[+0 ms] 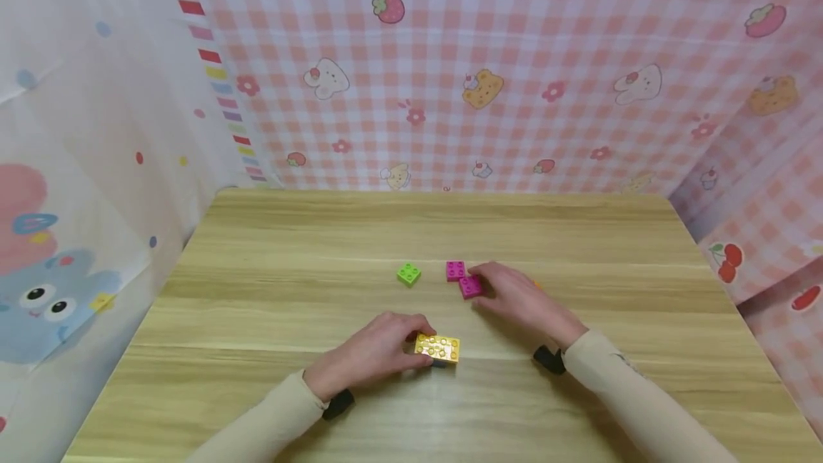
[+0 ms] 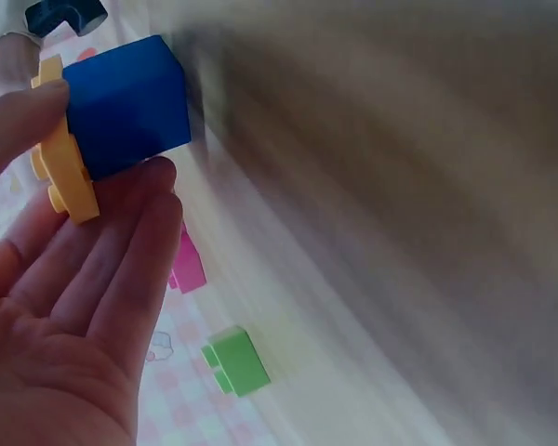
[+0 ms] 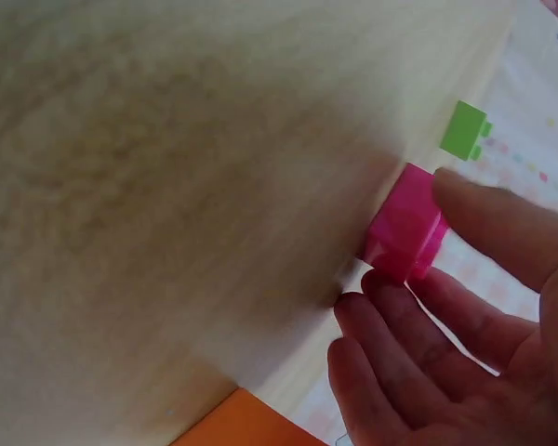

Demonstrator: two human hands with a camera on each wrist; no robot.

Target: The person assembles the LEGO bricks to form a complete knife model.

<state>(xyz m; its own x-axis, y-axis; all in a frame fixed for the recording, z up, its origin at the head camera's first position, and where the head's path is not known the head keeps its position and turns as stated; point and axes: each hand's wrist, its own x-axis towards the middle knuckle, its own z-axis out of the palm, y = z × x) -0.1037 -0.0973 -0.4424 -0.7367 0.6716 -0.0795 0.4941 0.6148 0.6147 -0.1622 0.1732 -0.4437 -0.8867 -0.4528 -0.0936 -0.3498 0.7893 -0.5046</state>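
Note:
My left hand (image 1: pixel 379 349) holds a flat yellow toy building brick (image 1: pixel 439 347) stacked on a blue brick (image 2: pixel 130 107), thumb on one side and fingers on the other. The yellow piece has studs on top and overhangs the blue one. Farther up and to the right, my right hand (image 1: pixel 517 299) pinches a magenta brick (image 1: pixel 471 286) between thumb and fingers, low at the tabletop. A second magenta brick (image 1: pixel 455 270) lies at its upper left corner, seemingly touching it. To the left of these lies a lime green brick (image 1: pixel 408 274).
An orange piece (image 3: pixel 251 423) lies beside my right hand, mostly hidden behind it in the head view. The wooden table (image 1: pixel 289 249) ends at a pink checked cloth (image 1: pixel 386 134) at the back. Black bands (image 1: pixel 338 404) sit on both wrists.

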